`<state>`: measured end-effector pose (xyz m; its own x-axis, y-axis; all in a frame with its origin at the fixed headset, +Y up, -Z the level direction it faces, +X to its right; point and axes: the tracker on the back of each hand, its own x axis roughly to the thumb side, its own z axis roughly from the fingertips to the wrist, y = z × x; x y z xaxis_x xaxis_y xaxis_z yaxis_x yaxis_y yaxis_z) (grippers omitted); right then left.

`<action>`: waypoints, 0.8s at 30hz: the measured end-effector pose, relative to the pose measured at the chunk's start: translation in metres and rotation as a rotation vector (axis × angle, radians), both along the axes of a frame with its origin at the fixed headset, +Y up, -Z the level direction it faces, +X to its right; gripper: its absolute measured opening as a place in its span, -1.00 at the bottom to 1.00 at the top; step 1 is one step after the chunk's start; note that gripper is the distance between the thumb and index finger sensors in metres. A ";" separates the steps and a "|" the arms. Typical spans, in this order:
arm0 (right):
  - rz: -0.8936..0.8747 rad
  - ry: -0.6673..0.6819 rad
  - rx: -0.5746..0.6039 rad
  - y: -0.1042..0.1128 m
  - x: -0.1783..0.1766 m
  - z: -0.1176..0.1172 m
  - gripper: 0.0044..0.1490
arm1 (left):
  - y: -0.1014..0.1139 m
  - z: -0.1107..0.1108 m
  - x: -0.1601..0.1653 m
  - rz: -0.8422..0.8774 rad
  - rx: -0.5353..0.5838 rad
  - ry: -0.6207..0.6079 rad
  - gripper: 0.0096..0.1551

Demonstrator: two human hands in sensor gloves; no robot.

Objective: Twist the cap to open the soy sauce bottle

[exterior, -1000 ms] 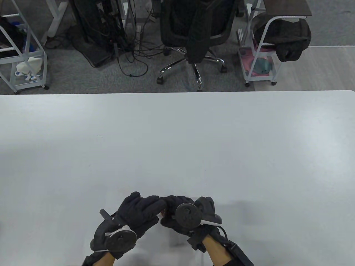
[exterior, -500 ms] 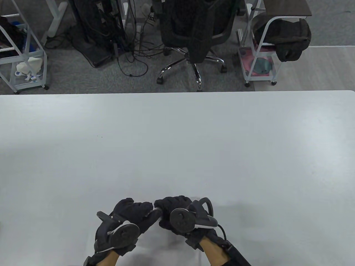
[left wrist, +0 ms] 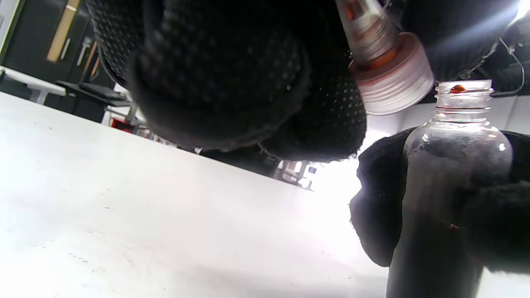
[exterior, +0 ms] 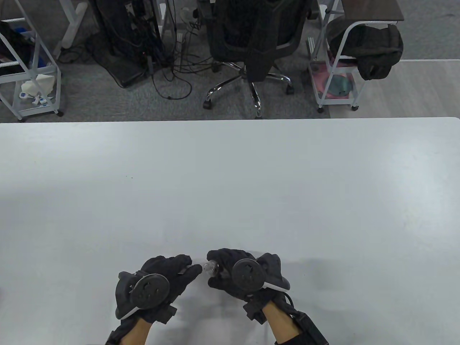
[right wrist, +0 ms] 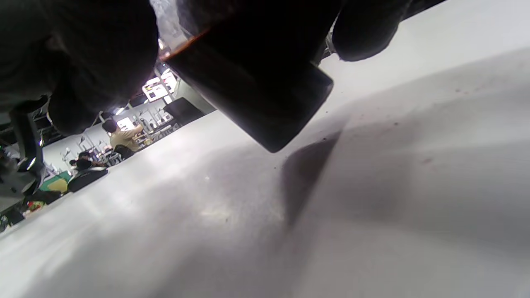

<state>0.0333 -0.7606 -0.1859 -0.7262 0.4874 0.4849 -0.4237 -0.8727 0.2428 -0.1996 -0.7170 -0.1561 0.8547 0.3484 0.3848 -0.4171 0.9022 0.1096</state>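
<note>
Holding the cap (left wrist: 387,78) in its fingers (left wrist: 232,82), the left hand (exterior: 161,282) keeps it just beside the bottle's open mouth; the right hand (exterior: 233,275) is wrapped around the soy sauce bottle (left wrist: 447,186), which is dark inside; the bottle's bottom hangs a little above the white table (exterior: 230,187), near the front edge

We could read no text, label, brand or number in any view. The bottle (left wrist: 451,165) and its cap (left wrist: 389,78) showed no legible print.
</note>
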 end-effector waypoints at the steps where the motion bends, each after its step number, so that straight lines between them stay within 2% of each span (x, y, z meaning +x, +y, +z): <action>1: -0.010 -0.007 -0.015 -0.002 0.002 -0.002 -0.08 | 0.000 0.000 0.001 -0.013 0.003 0.000 -0.28; 10: -0.185 -0.015 -0.155 -0.007 0.014 -0.012 -0.04 | -0.006 -0.004 0.005 -0.099 -0.035 -0.026 -0.37; 16: -0.255 0.023 -0.192 -0.003 0.021 -0.012 0.14 | -0.016 -0.008 0.014 -0.223 -0.075 -0.046 -0.43; 21: -0.319 0.017 -0.143 0.010 0.029 -0.006 0.29 | -0.029 -0.013 0.024 -0.342 -0.100 -0.041 -0.41; 24: -0.341 -0.004 -0.110 0.015 0.037 -0.004 0.30 | -0.035 -0.014 0.029 -0.417 -0.089 -0.027 -0.42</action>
<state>0.0699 -0.7451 -0.1897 -0.5148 0.7512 0.4132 -0.6870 -0.6497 0.3253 -0.1705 -0.7516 -0.1703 0.9194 0.0084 0.3933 -0.0166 0.9997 0.0175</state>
